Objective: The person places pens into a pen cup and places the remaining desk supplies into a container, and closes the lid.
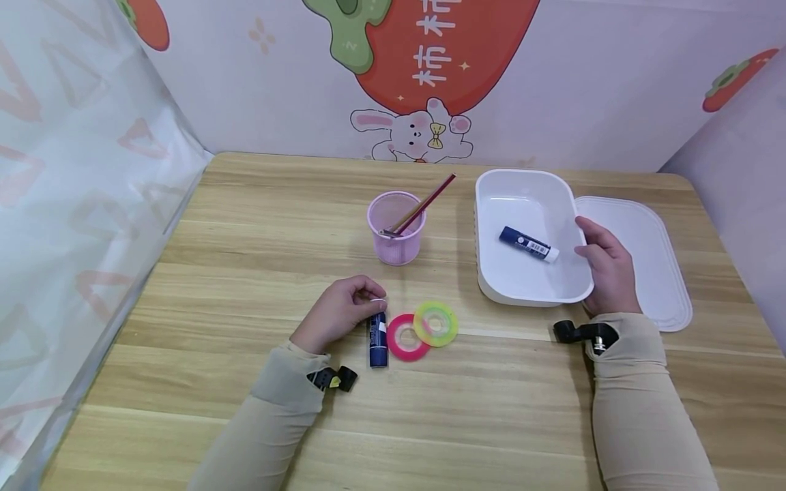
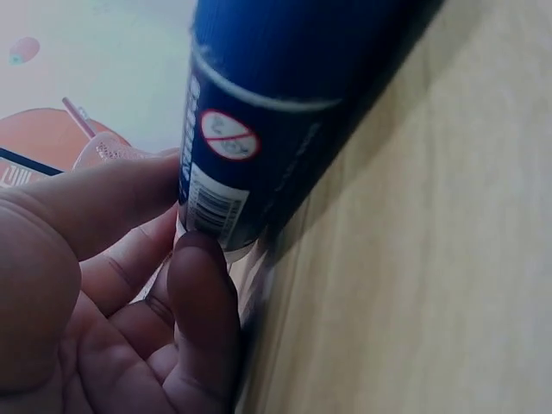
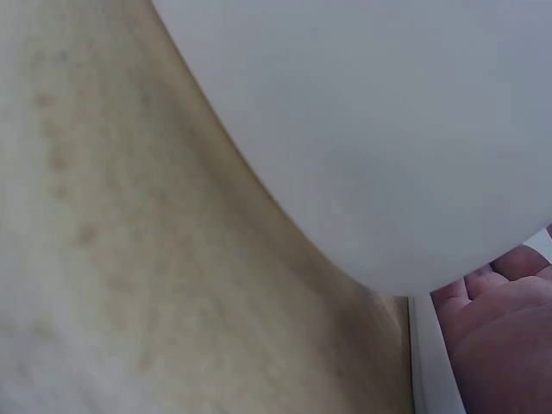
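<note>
My left hand (image 1: 338, 310) pinches the far end of a dark blue glue stick (image 1: 378, 341) between thumb and fingers. In the left wrist view the glue stick (image 2: 250, 129) shows a barcode and a red warning mark, close over the wood. My right hand (image 1: 608, 266) grips the right rim of a white plastic box (image 1: 534, 290), thumb over the edge. Inside the box lies another blue glue stick (image 1: 528, 244) with a white end. In the right wrist view, the box (image 3: 388, 129) hides part of the right hand (image 3: 509, 328).
Just right of the held glue stick, a pink tape roll (image 1: 399, 349) is overlapped by a yellow one (image 1: 451, 324). A lilac cup (image 1: 398, 252) with pencils (image 1: 430, 198) stands behind them. A white lid (image 1: 660, 266) lies on the wooden table (image 1: 467, 423), partly behind the right hand.
</note>
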